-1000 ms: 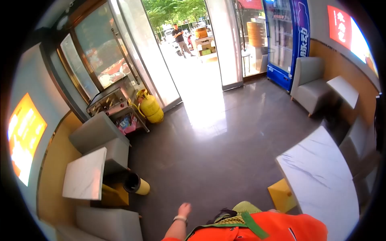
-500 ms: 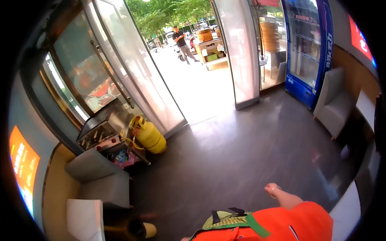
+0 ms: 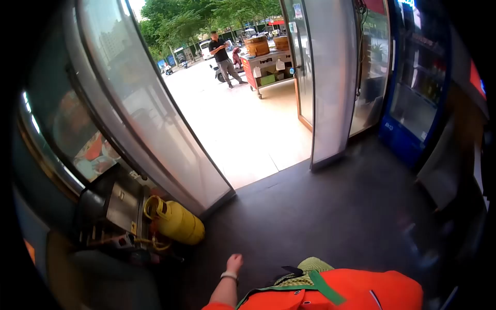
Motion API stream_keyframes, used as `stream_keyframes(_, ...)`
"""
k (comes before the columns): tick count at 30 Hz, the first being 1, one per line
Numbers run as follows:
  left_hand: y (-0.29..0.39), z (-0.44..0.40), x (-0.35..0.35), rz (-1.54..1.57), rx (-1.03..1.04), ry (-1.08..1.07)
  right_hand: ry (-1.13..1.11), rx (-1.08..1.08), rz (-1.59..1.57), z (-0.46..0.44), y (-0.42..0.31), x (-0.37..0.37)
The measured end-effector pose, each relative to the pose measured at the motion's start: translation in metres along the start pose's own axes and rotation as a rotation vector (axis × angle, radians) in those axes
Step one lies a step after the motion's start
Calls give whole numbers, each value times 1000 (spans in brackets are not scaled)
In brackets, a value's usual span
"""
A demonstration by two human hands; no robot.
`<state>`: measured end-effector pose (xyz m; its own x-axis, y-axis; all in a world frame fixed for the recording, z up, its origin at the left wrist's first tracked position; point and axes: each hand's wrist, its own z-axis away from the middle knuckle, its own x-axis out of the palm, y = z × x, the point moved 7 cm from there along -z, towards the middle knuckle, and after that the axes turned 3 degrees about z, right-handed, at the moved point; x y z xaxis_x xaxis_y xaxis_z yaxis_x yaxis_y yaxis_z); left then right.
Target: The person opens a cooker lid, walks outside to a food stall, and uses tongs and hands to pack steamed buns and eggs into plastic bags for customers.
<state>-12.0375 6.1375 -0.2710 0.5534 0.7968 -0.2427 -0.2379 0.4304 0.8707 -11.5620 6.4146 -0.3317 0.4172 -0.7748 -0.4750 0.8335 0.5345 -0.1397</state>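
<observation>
My left hand (image 3: 234,263) hangs out in front of me at the lower middle, over the dark floor. Its fingers look curled closed, and I see nothing held in them. A pale band (image 3: 229,276) circles that wrist. Beside it, at the front of my orange garment (image 3: 361,287) with green trim, is a yellow-green woven-looking piece (image 3: 312,266) with dark straps; what it is I cannot make out. No part of my right hand shows.
Ahead is an open glass doorway (image 3: 274,178). To the left, a yellow gas cylinder (image 3: 178,222) stands beside a metal cooking unit (image 3: 121,206). A blue drinks fridge (image 3: 413,103) stands right. Outside are a person (image 3: 223,57) and a cart (image 3: 266,67) with steamers.
The doorway and gas cylinder appear nearer as my view has moved forward. My left hand has swung into view, and my right hand has dropped out of it.
</observation>
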Motion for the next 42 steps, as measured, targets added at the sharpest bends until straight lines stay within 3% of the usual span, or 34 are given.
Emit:
stream_keyframes(4, 200, -164, 98, -159, 435, -135, -35, 58, -43, -95, -17, -110)
stream_keyframes(6, 232, -224, 134, -134, 449, -245, -51, 58, -23, -156, -28, -181)
stream_keyframes(8, 220, -286, 144, -489, 376, -205, -49, 21, 67, -220, -45, -267)
stream_keyframes(10, 150, -339, 143, -531, -48, -381, 10, -11, 91, -271, -77, -372)
stream_keyframes(11, 121, -364, 127, -709, -147, -507, 81, 32, -131, -294, -94, -433)
stream_keyframes(13, 111, -401, 86, -867, -272, -502, 235, 67, -646, -310, -145, -562)
stream_keyframes(17, 132, -503, 33, -926, -481, -380, 459, -242, -447, -382, -256, -789)
stream_keyframes(20, 160, -620, 33, -933, -535, -360, 655, -314, -314, -458, -296, -905)
stream_keyframes(23, 218, -768, 56, -899, -504, -360, 459, -105, -693, -544, -293, -923)
stream_keyframes(25, 286, -880, 84, -779, -462, -307, 265, 29, -714, -595, -291, -926)
stream_keyframes(26, 330, -941, 105, -608, -449, -230, 93, 51, -483, -612, -292, -927)
stream_keyframes(27, 392, -995, 130, -393, -428, -141, 53, -112, 79, -633, -295, -935)
stream_keyframes(28, 468, -1047, 160, -257, -363, -87, 28, -138, 152, -634, -298, -957)
stream_keyframes(29, 544, -1099, 194, -170, -166, -91, 0, -184, 244, -647, -299, -975)
stream_keyframes(30, 617, -1144, 231, -140, -28, -147, -3, -177, 212, -656, -305, -996)
stream_keyframes(32, 718, -1226, 290, -104, 172, -236, -58, 180, -193, -692, -286, -1044)
stream_keyframes(35, 831, -1306, 365, -197, 454, -328, -61, 157, -149, -781, -276, -1109)
stream_keyframes(38, 808, -1391, 393, -385, 397, -298, -57, 68, -43, -852, -291, -1225)
stream_keyframes(41, 694, -1454, 371, -526, -149, -447, 24, -131, 183, -938, -318, -1361)
stream_keyframes(42, 699, -1447, 362, -725, -248, -447, 113, -192, 220, -961, -326, -1417)
